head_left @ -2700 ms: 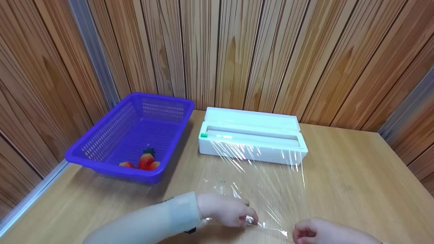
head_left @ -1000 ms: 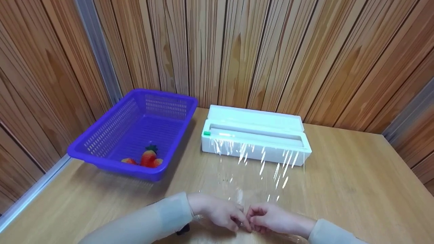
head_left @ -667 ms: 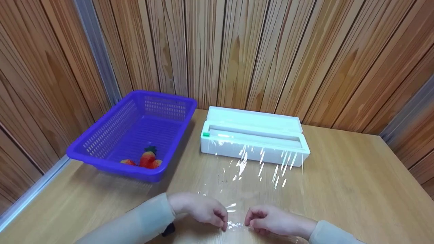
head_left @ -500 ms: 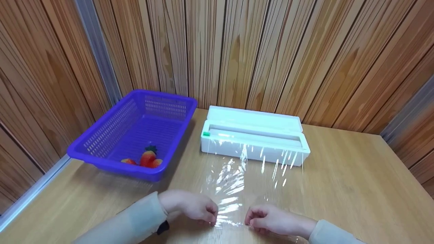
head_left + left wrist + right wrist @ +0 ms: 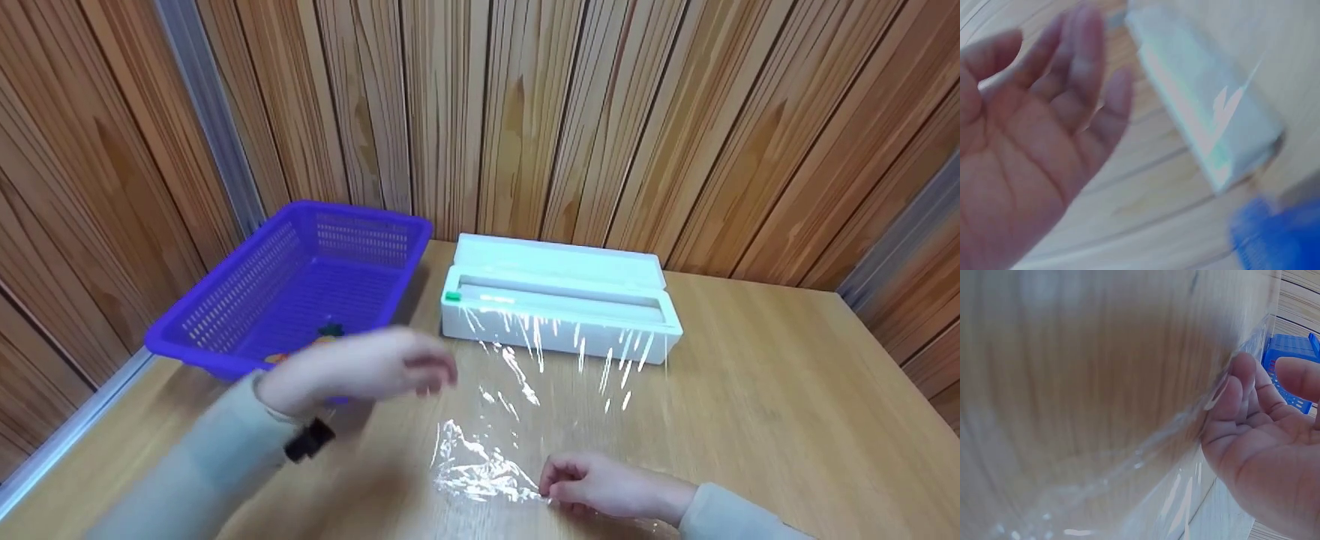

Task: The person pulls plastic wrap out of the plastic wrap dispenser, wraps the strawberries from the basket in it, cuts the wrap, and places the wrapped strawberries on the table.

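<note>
Stretching from one white box [image 5: 559, 262] toward six o'clock, one clear film [image 5: 484, 478] looks light, limp and easily torn, best pinched at both corners; the right hand [image 5: 604, 486] grips its near edge, the left hand [image 5: 375, 365], fingers loosely bent, holds nothing. One purple basket [image 5: 315, 289] sits at the box's nine o'clock, its fruit [image 5: 276, 358] too hidden to count

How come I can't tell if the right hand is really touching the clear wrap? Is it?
Touching. The right wrist view shows it: the creased edge of the clear wrap meets the fingertips of the right hand.
</note>
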{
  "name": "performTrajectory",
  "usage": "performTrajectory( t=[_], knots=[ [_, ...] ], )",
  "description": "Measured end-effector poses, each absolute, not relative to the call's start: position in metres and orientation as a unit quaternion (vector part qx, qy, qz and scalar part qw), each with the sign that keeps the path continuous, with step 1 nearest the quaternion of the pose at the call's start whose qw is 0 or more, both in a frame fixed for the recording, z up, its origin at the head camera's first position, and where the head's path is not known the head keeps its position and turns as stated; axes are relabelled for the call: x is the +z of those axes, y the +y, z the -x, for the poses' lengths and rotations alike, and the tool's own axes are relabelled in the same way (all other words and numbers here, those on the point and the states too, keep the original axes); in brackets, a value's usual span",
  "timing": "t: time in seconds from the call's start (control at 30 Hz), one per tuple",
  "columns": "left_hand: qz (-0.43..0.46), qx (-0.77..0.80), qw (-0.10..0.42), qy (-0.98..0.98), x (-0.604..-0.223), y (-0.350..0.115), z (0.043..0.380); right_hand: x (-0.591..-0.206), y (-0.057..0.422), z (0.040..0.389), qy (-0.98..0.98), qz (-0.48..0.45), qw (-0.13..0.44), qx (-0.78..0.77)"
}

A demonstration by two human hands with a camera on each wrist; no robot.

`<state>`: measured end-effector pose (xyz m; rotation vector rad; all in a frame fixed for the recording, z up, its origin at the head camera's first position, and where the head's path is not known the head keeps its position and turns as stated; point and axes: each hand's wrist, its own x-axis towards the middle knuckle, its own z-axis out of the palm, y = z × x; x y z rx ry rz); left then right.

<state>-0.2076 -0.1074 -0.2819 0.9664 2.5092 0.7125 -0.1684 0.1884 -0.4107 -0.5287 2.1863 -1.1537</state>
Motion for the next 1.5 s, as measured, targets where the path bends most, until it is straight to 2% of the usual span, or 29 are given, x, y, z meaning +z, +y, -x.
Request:
performTrajectory(
  t=[0.1, 0.2, 0.57, 1.0, 1.27, 1.5],
  knots=[
    [-0.3, 0.28, 0.103, 0.906, -0.258, -0.123, 0.219, -0.412, 0.188, 0.168, 0.82, 0.204, 0.302, -0.441],
    [-0.246, 0.278, 0.077, 0.925, -0.25, -0.143, 0.234, -0.415, 0.187, 0.168, 0.815, 0.205, 0.302, -0.45],
    [-0.156, 0.2, 0.158, 0.954, -0.311, -0.204, 0.263, -0.415, 0.188, 0.168, 0.819, 0.201, 0.301, -0.446],
    [-0.057, 0.188, 0.258, 0.946, -0.344, -0.206, 0.281, -0.416, 0.188, 0.168, 0.819, 0.193, 0.305, -0.446],
    [-0.128, 0.105, 0.215, 0.962, -0.352, -0.201, 0.286, -0.415, 0.19, 0.168, 0.814, 0.192, 0.303, -0.457],
    [-0.116, 0.098, 0.198, 0.968, -0.355, -0.203, 0.289, -0.415, 0.19, 0.168, 0.815, 0.196, 0.299, -0.456]
  ],
)
